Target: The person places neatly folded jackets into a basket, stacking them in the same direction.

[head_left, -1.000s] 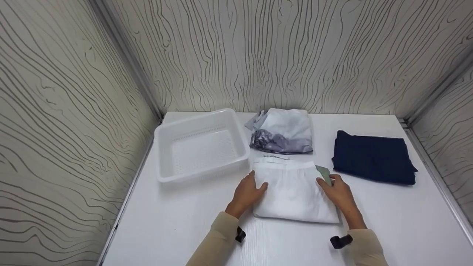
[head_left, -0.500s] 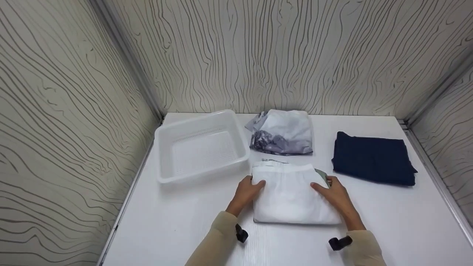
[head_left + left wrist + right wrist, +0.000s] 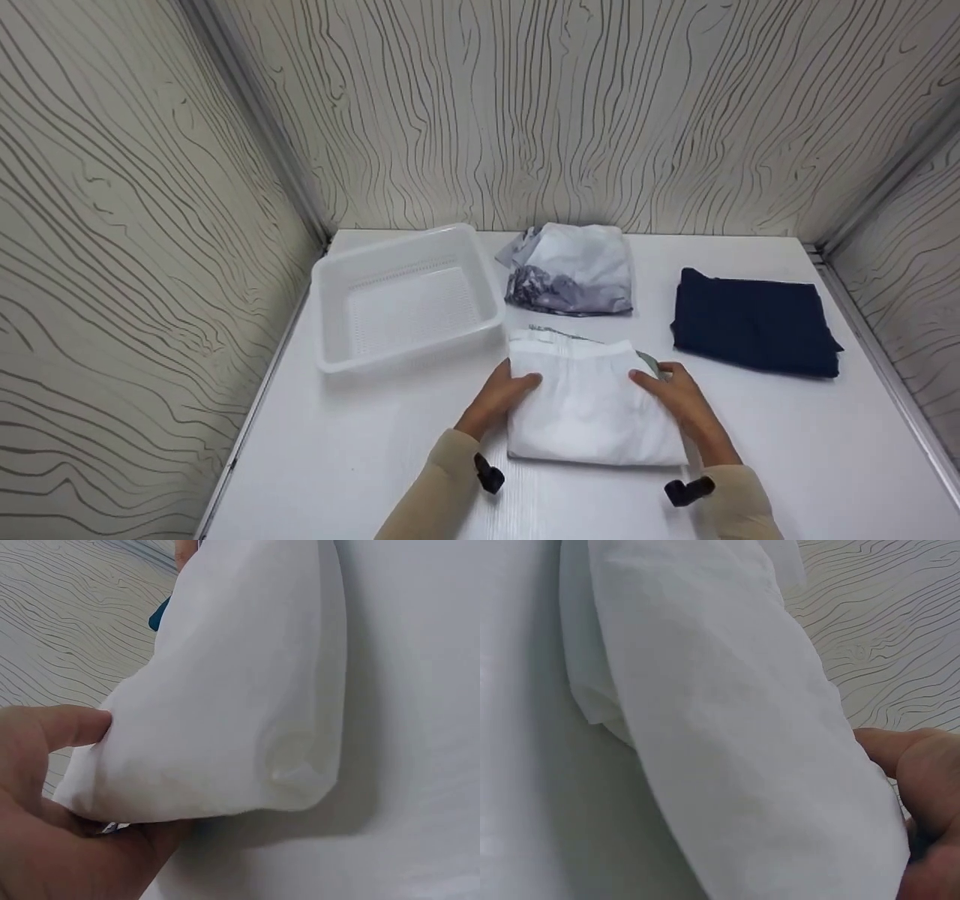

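Note:
A folded white garment (image 3: 585,412) with a gathered waistband is held near the front middle of the table. My left hand (image 3: 496,394) grips its left side, thumb on top and fingers underneath; the left wrist view shows the same pinch by the left hand (image 3: 45,795). On the opposite side my right hand (image 3: 679,394) holds the edge, thumb above. The right fingers are largely hidden behind the white cloth in the right wrist view, where part of the right hand (image 3: 926,787) shows. Green cloth (image 3: 648,364) peeks out beneath the garment's upper right.
An empty white plastic basket (image 3: 412,347) stands at the back left. Behind the white garment lies a folded white-and-purple patterned garment (image 3: 577,274). Folded navy cloth (image 3: 757,322) lies to the right. Wood-patterned walls (image 3: 495,112) enclose the table (image 3: 360,465) at the back and sides.
The white garment has shifted slightly toward me with both hands. My left fingers have slipped under its edge, and my right thumb has moved farther onto it. The other items stay put.

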{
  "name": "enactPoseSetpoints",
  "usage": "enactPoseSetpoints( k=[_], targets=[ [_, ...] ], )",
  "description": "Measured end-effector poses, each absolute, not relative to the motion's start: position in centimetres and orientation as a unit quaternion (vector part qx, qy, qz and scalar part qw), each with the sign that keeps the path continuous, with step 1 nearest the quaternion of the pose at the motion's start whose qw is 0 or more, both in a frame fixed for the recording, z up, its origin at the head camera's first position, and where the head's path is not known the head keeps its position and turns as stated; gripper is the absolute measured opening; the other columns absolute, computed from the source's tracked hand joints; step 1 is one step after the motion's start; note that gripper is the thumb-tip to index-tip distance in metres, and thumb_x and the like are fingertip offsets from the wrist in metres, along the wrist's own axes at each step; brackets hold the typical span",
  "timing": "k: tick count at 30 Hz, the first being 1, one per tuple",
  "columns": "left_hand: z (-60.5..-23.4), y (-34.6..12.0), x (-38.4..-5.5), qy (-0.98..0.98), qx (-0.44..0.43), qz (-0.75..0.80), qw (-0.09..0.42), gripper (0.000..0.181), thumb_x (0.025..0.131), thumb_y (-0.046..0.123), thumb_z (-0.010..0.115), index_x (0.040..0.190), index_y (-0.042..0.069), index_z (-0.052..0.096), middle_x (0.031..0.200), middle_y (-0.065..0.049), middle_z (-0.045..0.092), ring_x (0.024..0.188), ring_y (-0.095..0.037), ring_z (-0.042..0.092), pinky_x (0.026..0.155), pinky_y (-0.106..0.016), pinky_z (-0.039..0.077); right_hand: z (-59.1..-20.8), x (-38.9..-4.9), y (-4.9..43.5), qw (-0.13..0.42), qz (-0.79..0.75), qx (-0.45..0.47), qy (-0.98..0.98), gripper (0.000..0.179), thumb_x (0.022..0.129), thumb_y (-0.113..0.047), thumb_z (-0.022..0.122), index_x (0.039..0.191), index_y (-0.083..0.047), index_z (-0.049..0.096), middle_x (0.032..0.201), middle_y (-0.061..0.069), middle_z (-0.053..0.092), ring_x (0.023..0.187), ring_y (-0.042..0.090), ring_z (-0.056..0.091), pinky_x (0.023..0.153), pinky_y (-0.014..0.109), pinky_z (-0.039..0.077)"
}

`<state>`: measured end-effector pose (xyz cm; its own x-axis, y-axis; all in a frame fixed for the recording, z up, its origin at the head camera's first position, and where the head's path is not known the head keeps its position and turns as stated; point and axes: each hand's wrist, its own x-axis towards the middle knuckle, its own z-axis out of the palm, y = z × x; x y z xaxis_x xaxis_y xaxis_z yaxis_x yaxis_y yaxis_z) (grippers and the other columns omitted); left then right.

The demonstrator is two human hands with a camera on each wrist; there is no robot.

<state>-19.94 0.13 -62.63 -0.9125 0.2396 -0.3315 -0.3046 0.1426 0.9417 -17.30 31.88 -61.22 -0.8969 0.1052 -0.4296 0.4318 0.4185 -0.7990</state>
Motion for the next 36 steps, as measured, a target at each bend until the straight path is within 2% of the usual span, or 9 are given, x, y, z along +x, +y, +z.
enactPoseSetpoints(
  k=[4,7,10,14,19,27,31,36],
  targets=[
    [-63.0,0.2,-19.8,0.716,0.002,0.666,0.207,0.070,0.100,0.022,0.068,0.160,0.002,0.039,0.153,-0.017,0.056,0.137,-0.030,0.057,0.119,-0.052,0.044,-60.9,-17.0,31.9,0.176,-0.510,0.171,0.824,0.096,0.101,-0.054,0.068,0.152,0.017,0.027,0.147,0.036,0.047,0.125,0.038,0.060,0.102,0.043,0.052],
    [-63.3,0.2,-19.7,0.721,0.017,0.664,0.197,0.069,0.101,0.022,0.066,0.161,0.002,0.038,0.154,-0.018,0.055,0.139,-0.032,0.055,0.120,-0.053,0.043,-60.8,-16.9,31.8,0.184,-0.519,0.177,0.816,0.089,0.099,-0.053,0.070,0.145,0.015,0.034,0.134,0.029,0.057,0.108,0.027,0.066,0.086,0.033,0.056],
    [-63.4,0.1,-19.7,0.720,0.010,0.664,0.204,0.072,0.103,0.026,0.065,0.164,0.004,0.034,0.160,-0.017,0.050,0.144,-0.031,0.051,0.122,-0.053,0.040,-60.9,-16.9,31.8,0.200,-0.551,0.185,0.789,0.087,0.099,-0.049,0.072,0.144,0.014,0.034,0.127,0.023,0.061,0.099,0.020,0.069,0.081,0.030,0.058],
    [-63.3,0.1,-19.6,0.710,-0.010,0.670,0.218,0.075,0.104,0.029,0.065,0.167,0.008,0.030,0.163,-0.014,0.047,0.145,-0.030,0.050,0.122,-0.052,0.040,-61.0,-17.0,31.7,0.217,-0.611,0.191,0.737,0.084,0.099,-0.040,0.074,0.149,0.016,0.036,0.118,0.015,0.070,0.095,0.019,0.074,0.082,0.033,0.062],
    [-63.4,0.2,-19.7,0.718,-0.011,0.666,0.204,0.073,0.103,0.027,0.066,0.165,0.007,0.034,0.160,-0.016,0.050,0.143,-0.030,0.052,0.121,-0.052,0.041,-61.0,-17.5,31.4,0.233,-0.659,0.186,0.691,0.075,0.098,-0.032,0.077,0.147,0.014,0.044,0.106,0.008,0.076,0.092,0.020,0.077,0.081,0.036,0.065],
    [-63.7,0.1,-19.8,0.703,-0.018,0.680,0.208,0.073,0.103,0.028,0.065,0.166,0.009,0.033,0.159,-0.014,0.051,0.141,-0.029,0.053,0.120,-0.051,0.042,-61.1,-17.5,31.2,0.245,-0.672,0.166,0.679,0.067,0.098,-0.030,0.078,0.144,0.008,0.049,0.106,0.006,0.077,0.095,0.020,0.078,0.083,0.037,0.065],
    [-63.7,0.1,-19.9,0.690,-0.024,0.692,0.211,0.072,0.103,0.027,0.065,0.166,0.008,0.034,0.157,-0.014,0.053,0.136,-0.027,0.056,0.116,-0.049,0.045,-61.0,-17.4,31.2,0.260,-0.687,0.141,0.664,0.073,0.101,-0.033,0.073,0.155,0.002,0.039,0.116,0.005,0.074,0.104,0.021,0.075,0.090,0.039,0.063],
    [-63.7,0.1,-20.0,0.697,-0.036,0.690,0.194,0.069,0.104,0.027,0.063,0.163,0.004,0.036,0.151,-0.017,0.057,0.132,-0.029,0.059,0.116,-0.050,0.046,-60.9,-17.5,31.1,0.267,-0.687,0.100,0.668,0.085,0.105,-0.032,0.068,0.168,-0.007,0.016,0.131,0.010,0.064,0.112,0.021,0.071,0.094,0.040,0.061]
  ],
)
